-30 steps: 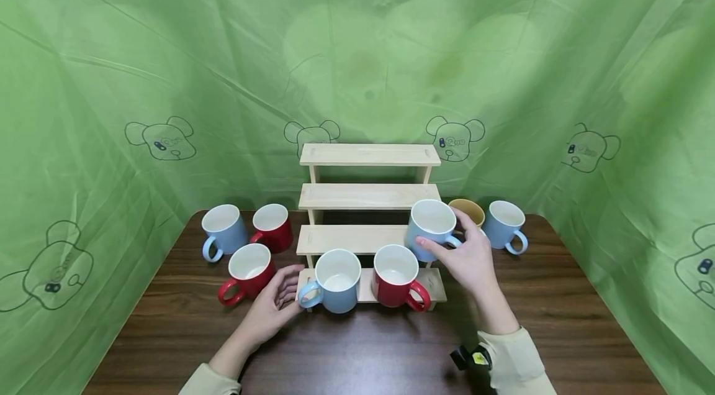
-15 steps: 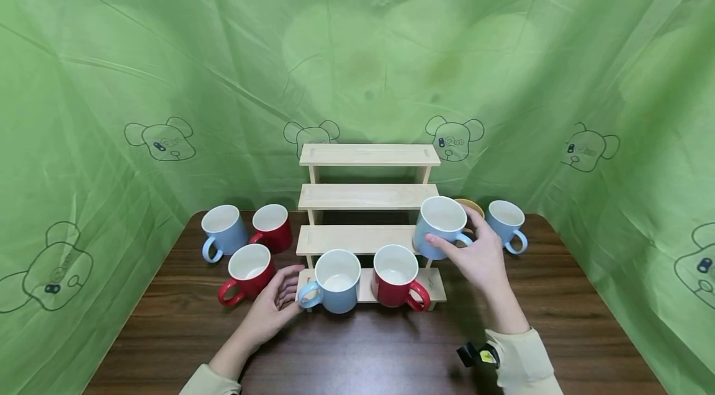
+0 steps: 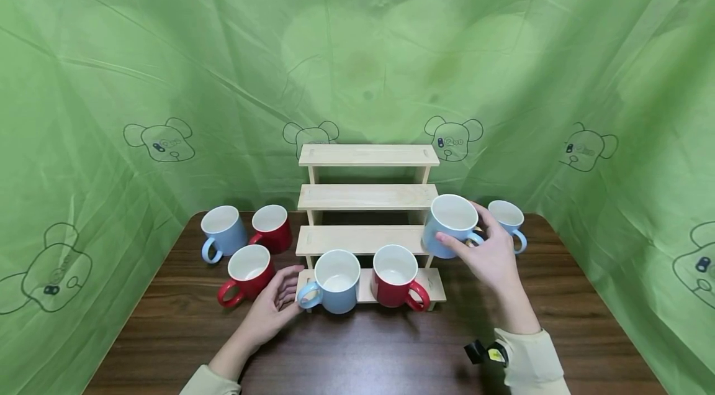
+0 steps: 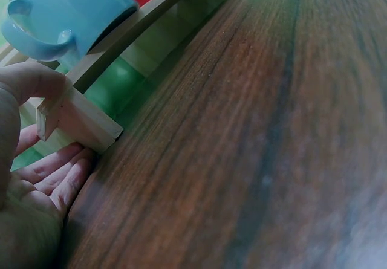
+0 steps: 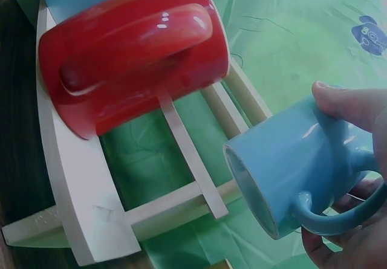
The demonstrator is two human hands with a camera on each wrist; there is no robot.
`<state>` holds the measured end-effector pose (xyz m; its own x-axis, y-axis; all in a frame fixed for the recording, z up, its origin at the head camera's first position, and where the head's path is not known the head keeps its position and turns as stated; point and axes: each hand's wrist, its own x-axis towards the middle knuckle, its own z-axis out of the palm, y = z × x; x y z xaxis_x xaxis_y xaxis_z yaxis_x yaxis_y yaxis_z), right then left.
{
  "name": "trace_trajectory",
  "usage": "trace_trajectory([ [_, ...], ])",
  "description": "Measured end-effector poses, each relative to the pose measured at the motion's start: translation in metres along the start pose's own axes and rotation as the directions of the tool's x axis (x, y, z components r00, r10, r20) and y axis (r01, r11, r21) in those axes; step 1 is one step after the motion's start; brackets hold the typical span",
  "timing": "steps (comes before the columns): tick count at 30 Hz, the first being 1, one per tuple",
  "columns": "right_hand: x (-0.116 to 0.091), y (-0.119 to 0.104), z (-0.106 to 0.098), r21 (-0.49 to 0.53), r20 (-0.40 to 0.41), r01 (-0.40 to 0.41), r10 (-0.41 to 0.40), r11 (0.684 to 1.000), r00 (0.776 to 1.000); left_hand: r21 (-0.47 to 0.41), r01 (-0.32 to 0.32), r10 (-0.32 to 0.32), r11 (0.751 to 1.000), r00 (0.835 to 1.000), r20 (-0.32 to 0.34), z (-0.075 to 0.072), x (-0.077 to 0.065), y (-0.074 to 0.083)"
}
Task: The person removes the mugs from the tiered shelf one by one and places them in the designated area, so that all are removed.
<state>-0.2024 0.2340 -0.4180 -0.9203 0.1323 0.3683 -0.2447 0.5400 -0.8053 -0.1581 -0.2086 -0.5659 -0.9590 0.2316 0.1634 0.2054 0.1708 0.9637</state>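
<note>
Held in my right hand [image 3: 491, 252], thumb on one side and fingers on the other, a light blue mug [image 3: 441, 233] hangs by the right end of the wooden step rack [image 3: 357, 240]. In the right wrist view the mug [image 5: 290, 160] is tilted, its base facing the rack. My left hand [image 3: 274, 305] grips the left end of the rack's lowest step, thumb above and fingers along the end piece in the left wrist view. On that step stand another blue mug [image 3: 337, 286], its handle beside my left thumb, and a red mug [image 3: 394, 280], handle to the right.
Left of the rack stand a blue mug [image 3: 224, 233] and two red ones, a rear red mug [image 3: 276, 235] and a front red mug [image 3: 254, 277]. Another blue mug [image 3: 505, 218] stands behind my right hand. Green cloth [image 3: 357, 72] surrounds the wooden table [image 3: 357, 358].
My right hand has carried the blue mug rightward, from over the second step to beyond the rack's end. It now hides nearly all of the yellow mug behind. My left hand stays put.
</note>
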Motion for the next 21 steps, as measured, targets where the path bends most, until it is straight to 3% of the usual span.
trace_trajectory([
  [8,0.002,0.003,-0.009,0.004,0.016,0.014,-0.014,1.0,1.0,-0.002,0.008,-0.008,1.0,1.0,-0.003,0.0,0.0,0.0],
  [14,0.002,0.006,-0.017,-0.02,0.028,-0.005,0.005,1.0,1.0,-0.016,-0.026,0.026,1.0,1.0,0.003,0.0,-0.001,0.0],
  [21,0.005,0.016,-0.029,-0.051,0.01,0.054,-0.054,0.997,0.999,-0.023,-0.02,0.02,1.0,1.0,0.002,0.001,0.0,0.001],
])
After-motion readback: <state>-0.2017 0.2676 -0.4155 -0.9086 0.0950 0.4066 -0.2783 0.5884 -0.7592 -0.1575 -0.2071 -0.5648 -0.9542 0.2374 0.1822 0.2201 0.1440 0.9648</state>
